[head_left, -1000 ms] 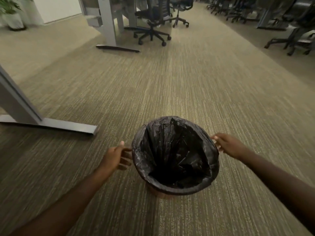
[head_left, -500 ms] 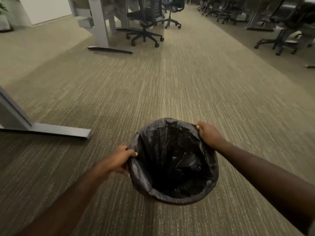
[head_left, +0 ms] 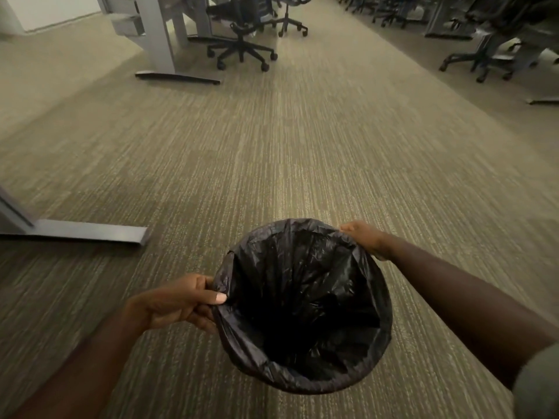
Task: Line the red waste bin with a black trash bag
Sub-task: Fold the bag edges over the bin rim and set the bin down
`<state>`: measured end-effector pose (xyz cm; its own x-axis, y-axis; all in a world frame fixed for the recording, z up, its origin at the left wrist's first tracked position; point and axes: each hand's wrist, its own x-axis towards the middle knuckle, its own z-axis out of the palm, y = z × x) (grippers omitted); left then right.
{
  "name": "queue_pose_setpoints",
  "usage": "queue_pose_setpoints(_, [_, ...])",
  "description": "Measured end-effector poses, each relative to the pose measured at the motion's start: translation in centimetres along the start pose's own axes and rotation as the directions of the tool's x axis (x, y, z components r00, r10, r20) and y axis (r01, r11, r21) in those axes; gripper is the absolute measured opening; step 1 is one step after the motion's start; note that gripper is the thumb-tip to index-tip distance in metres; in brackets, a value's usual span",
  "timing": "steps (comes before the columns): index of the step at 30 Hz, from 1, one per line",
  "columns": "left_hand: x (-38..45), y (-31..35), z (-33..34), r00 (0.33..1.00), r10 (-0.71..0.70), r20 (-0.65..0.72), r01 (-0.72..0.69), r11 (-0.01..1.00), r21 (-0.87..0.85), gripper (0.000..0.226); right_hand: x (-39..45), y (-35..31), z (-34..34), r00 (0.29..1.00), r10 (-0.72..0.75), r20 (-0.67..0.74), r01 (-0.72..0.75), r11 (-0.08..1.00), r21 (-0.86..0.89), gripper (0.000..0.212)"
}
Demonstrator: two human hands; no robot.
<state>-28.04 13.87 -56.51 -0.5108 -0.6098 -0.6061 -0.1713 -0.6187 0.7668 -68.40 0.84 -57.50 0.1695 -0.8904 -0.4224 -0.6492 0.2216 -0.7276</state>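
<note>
Striped office carpet (head_left: 302, 146) lies under the bag-hidden waste bin, where the left hand (head_left: 178, 300) pinches the black trash bag (head_left: 305, 306) at its near-left edge and the right hand (head_left: 364, 237) clasps the far-right edge; fitting step, and next probably tugging the overhang down evenly

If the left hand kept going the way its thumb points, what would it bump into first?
The left hand already pinches the black trash bag at its near-left edge. Going straight on, it would probably push into the bag's open mouth first, though depth is hard to judge.
</note>
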Motion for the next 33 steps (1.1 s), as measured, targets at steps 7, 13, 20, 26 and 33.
queue_pose_setpoints(7, [1.3, 2.6, 1.6, 0.535, 0.567, -0.626, -0.210, 0.807, 0.552, 0.039, -0.1, 3.1, 0.9, 0.999, 0.048, 0.014, -0.047, 0.993, -0.107, 0.026])
queue_pose_setpoints(13, [2.9, 5.1, 11.2, 0.526, 0.839, -0.141, -0.447, 0.414, 0.793, 0.015, -2.5, -3.9, -2.7, 0.709, -0.476, -0.520, 0.222, 0.851, -0.476, 0.024])
queue_pose_setpoints(20, [9.1, 0.9, 11.9, 0.952, 0.287, -0.109, 0.033, 0.258, 0.966, 0.034, -7.7, -10.7, 8.1, 0.902, -0.142, 0.409, 0.410, 0.582, -0.702, 0.019])
queue_pose_setpoints(26, [12.8, 0.8, 12.0, 0.970, -0.166, -0.177, 0.198, 0.118, 0.973, 0.039, -4.0, -3.9, 12.7, 0.881, 0.109, 0.461, 0.417, 0.282, -0.864, 0.051])
queue_pose_setpoints(33, [13.3, 0.5, 10.7, 0.960, -0.099, -0.263, 0.275, 0.125, 0.953, 0.047, -2.4, -2.2, 11.8, 0.814, 0.188, 0.550, 0.451, 0.393, -0.801, 0.055])
